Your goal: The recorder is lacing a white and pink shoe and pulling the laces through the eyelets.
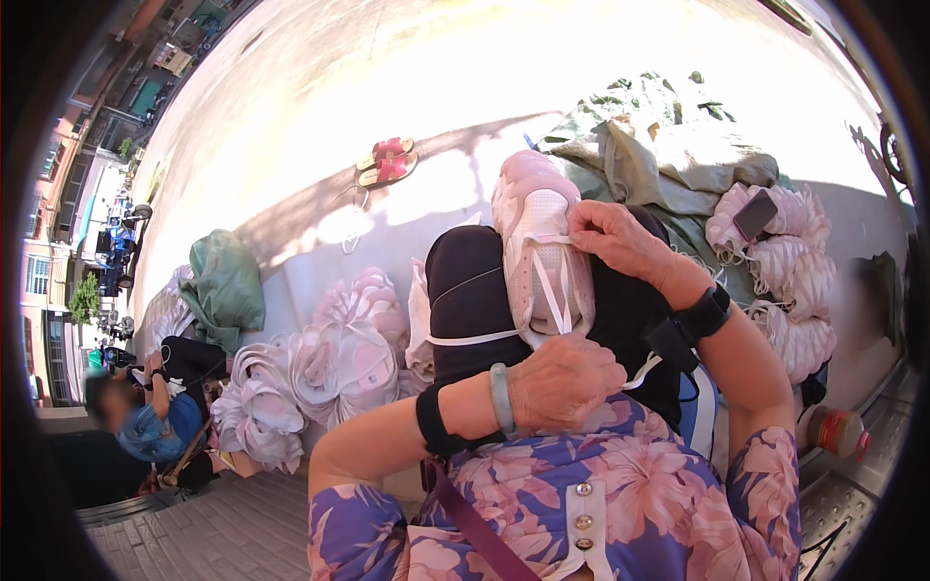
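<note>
Across my lap lies a pale pink shoe upper [548,281], its toe pointing away from me and a white mesh tongue in the middle. A white shoelace [552,295] is partly threaded through its upper eyelets, with loose strands running down toward me. My right hand [620,242] pinches the lace at the right-hand eyelet edge. Close to my body, my left hand [567,381] is closed, with a piece of white lace coming out by its fingers. Another white strand crosses my left thigh.
Bundles of pale pink shoe uppers [344,373] lie at my left, and more bundles [792,281] at my right with a phone [755,214] on top. Green sacks [668,160] lie ahead, red sandals [389,165] beyond. A person [160,421] sits far left. A bottle [835,431] stands right.
</note>
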Demonstrator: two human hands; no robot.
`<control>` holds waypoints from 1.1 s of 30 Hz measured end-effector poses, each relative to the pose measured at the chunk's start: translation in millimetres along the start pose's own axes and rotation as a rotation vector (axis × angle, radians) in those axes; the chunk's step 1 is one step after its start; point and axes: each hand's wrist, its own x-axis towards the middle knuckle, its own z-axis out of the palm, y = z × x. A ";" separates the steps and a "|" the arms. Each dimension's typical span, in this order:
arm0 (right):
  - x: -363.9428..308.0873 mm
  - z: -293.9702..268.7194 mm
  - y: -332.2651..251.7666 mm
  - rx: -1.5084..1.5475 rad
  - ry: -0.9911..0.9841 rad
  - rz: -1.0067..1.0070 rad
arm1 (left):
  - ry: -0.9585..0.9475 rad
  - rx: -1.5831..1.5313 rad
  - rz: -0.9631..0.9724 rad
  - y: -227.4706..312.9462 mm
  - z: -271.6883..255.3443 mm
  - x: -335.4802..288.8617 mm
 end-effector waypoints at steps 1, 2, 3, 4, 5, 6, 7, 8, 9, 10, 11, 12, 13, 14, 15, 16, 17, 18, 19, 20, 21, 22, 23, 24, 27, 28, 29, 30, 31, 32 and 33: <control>1.8 -3.1 -1.0 -0.011 -0.041 0.046 | 0.007 -0.001 -0.007 -0.2 -0.3 0.0; 3.6 -5.6 -1.2 -0.022 -0.083 0.092 | 0.003 -0.002 -0.003 -0.6 -0.5 0.1; 4.3 -7.5 -0.7 -0.024 -0.076 0.095 | 0.002 -0.010 -0.012 -0.4 -0.2 0.6; 4.9 -8.9 0.7 -0.046 -0.079 0.077 | 0.000 -0.018 -0.021 -0.3 0.0 1.0; 5.0 -10.5 1.9 -0.068 -0.081 0.059 | -0.004 -0.020 -0.015 -0.1 0.1 1.0; 5.7 -11.9 3.0 -0.069 -0.077 0.060 | -0.003 -0.026 -0.020 -0.5 0.1 0.3; 6.0 -13.5 4.0 -0.044 -0.099 0.059 | -0.003 -0.032 -0.025 -0.6 0.0 -0.1; 5.5 -14.6 4.7 -0.020 -0.121 0.059 | -0.005 -0.033 -0.021 0.0 0.0 0.0; 5.5 -14.2 4.6 -0.020 -0.118 0.059 | 0.013 -0.038 -0.034 0.9 0.3 -0.3; 6.1 -13.2 4.3 0.083 -0.132 0.083 | 0.031 -0.042 -0.046 1.5 0.4 -0.3; 7.0 -12.1 3.6 0.186 -0.146 0.107 | 0.029 -0.042 -0.043 1.9 0.3 -0.1; 10.3 -10.9 -0.9 0.186 -0.144 0.107 | 0.029 -0.039 -0.049 1.9 0.1 -0.6; 15.6 -10.4 -5.6 0.136 -0.091 0.215 | 0.029 -0.036 -0.055 1.8 -0.1 -0.7; 21.3 -9.5 -10.7 0.086 -0.039 0.322 | 0.028 -0.034 -0.056 1.7 -0.2 -0.2; 28.0 -6.3 -19.8 0.085 -0.040 0.322 | 0.042 -0.034 -0.052 1.6 -0.3 0.0; 35.4 -2.7 -29.6 -0.125 -0.020 0.399 | 0.056 -0.032 -0.052 1.5 -0.2 0.6; 40.6 -1.0 -34.0 -0.336 0.000 0.470 | 0.058 -0.029 -0.058 0.5 -0.4 0.8; 43.8 1.4 -28.5 -0.335 -0.003 0.468 | 0.046 -0.021 -0.066 -0.3 -0.4 1.5; 47.8 4.7 -20.5 -0.392 0.057 0.434 | 0.031 -0.014 -0.069 -1.6 -0.9 3.3; 51.5 5.8 -12.5 -0.448 0.116 0.399 | 0.028 -0.012 -0.067 -3.4 -1.4 5.3; 56.0 4.9 -10.9 -0.447 0.113 0.395 | 0.026 -0.012 -0.107 -6.8 -1.9 6.4; 60.1 3.2 -9.4 -0.452 0.077 0.420 | 0.023 -0.013 -0.146 -10.1 -2.1 7.3; 62.5 2.2 -7.8 -0.457 0.042 0.444 | 0.024 -0.010 -0.148 -13.9 -1.8 7.7; 64.4 3.2 -6.6 -0.455 0.041 0.439 | 0.063 -0.054 -0.168 -17.0 -3.3 7.9; 65.9 3.9 -5.9 -0.484 0.059 0.441 | 0.105 -0.106 -0.181 -11.7 -5.7 7.7; 65.1 2.9 -7.5 -0.446 0.038 0.471 | 0.108 -0.119 -0.175 -7.3 -6.7 8.5; 64.4 2.5 -9.0 -0.409 0.016 0.500 | 0.112 -0.119 -0.177 -5.6 -7.5 8.8; 63.7 2.0 -7.6 -0.410 0.017 0.499 | 0.067 -0.120 -0.156 -3.5 -8.7 9.9; 63.4 2.1 -6.2 -0.413 0.026 0.492 | 0.023 -0.121 -0.135 -0.3 -10.2 11.2; 63.0 2.8 -4.8 -0.416 0.035 0.485 | 0.025 -0.119 -0.134 5.7 -11.8 11.3; 64.1 5.0 -3.3 -0.418 0.034 0.481 | -0.029 -0.145 -0.077 14.4 -15.8 11.1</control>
